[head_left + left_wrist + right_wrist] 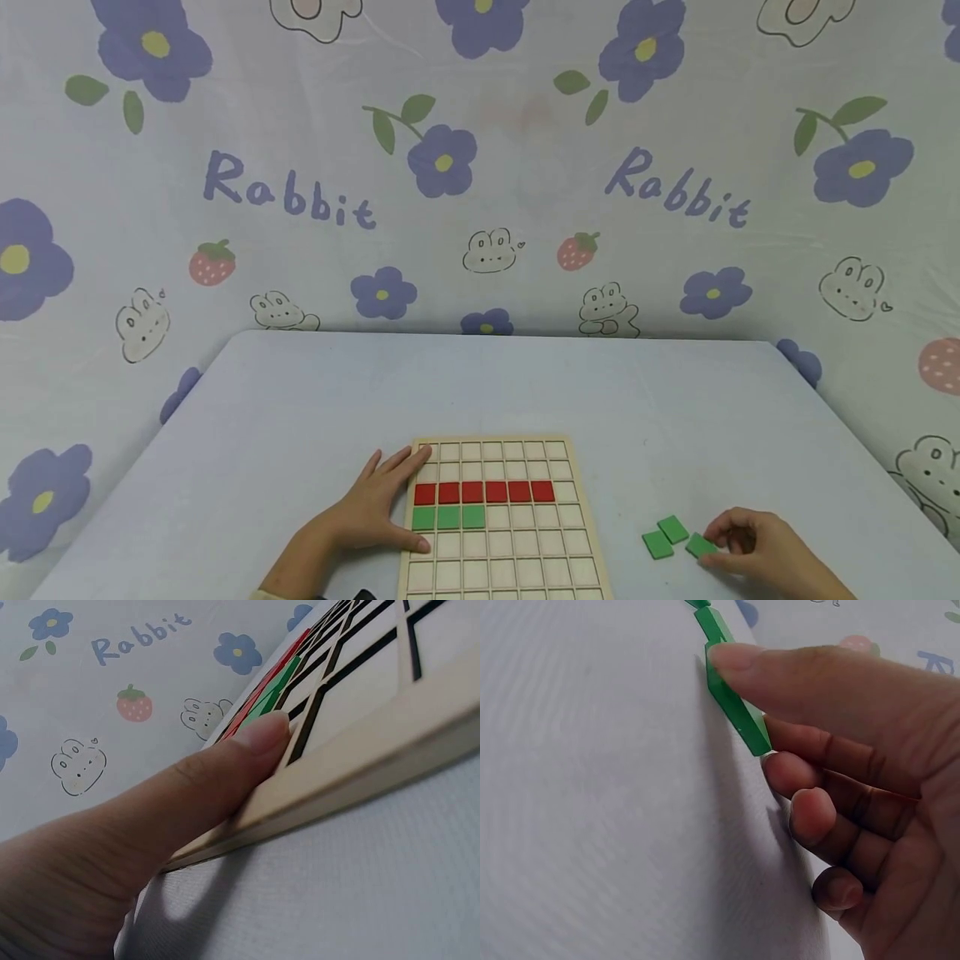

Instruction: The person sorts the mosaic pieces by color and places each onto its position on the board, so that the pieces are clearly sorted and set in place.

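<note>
A wooden grid board lies on the table, with a row of several red square tiles and three green tiles in the row below. My left hand rests on the board's left side, fingers spread, a fingertip on the upper corner and the thumb lower down. In the left wrist view the thumb presses the board's frame. Off to the right, my right hand pinches a green tile between thumb and finger; in the right wrist view this tile stands tilted just off or against the tabletop.
Two loose green tiles, one nearer and one farther, lie left of my right hand. The white table ends at a patterned cloth backdrop. A small dark object shows at the bottom edge near my left wrist.
</note>
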Demonstrator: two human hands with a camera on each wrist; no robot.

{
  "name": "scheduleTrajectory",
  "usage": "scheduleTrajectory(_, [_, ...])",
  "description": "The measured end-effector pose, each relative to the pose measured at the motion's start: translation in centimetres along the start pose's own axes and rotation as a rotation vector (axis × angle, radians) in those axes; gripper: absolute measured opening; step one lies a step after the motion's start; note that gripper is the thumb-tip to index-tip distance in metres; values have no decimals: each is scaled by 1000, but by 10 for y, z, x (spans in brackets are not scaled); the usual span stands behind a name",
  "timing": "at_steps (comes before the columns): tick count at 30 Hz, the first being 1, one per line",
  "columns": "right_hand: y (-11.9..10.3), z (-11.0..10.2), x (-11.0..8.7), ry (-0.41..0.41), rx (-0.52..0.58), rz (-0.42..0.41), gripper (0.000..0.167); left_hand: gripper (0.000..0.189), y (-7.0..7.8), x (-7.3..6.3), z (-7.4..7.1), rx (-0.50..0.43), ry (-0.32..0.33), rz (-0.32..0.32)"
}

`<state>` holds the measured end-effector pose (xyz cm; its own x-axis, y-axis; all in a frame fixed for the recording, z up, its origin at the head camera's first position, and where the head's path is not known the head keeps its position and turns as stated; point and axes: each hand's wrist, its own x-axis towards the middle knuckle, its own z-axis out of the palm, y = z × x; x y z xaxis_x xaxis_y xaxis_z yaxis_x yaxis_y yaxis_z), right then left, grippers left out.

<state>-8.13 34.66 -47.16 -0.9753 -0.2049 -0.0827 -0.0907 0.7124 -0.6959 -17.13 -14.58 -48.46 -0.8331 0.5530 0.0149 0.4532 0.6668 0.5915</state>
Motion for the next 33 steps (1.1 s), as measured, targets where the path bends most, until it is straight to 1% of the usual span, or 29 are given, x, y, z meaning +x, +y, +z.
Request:
scheduleTrajectory(5, [0, 0, 1, -4, 8, -30, 26, 118, 0, 1, 0, 5, 2, 9])
scheduleTrajectory(9, [0, -1, 0, -23, 28, -4, 29, 117, 0, 1, 0, 5, 1, 13])
scheduleTrajectory(16, [0, 0, 2, -48, 77, -7, 34, 117, -1, 0, 0, -2, 3, 10])
scheduleTrajectory(20, [1, 0, 5, -62, 113, 7, 36, 116, -1, 1, 1, -1, 8, 16])
scheduleTrajectory(24, [5, -2, 7, -69, 161, -73, 31, 113, 0, 2, 0, -6, 5, 23])
scheduleTrajectory(27, [8, -2, 8, -77, 190, -161, 25, 111, 1, 3, 0, -9, 7, 31])
scheduleTrajectory(33, [10, -5, 13, -103, 225, -223, 21, 111, 1, 5, 1, -12, 9, 22])
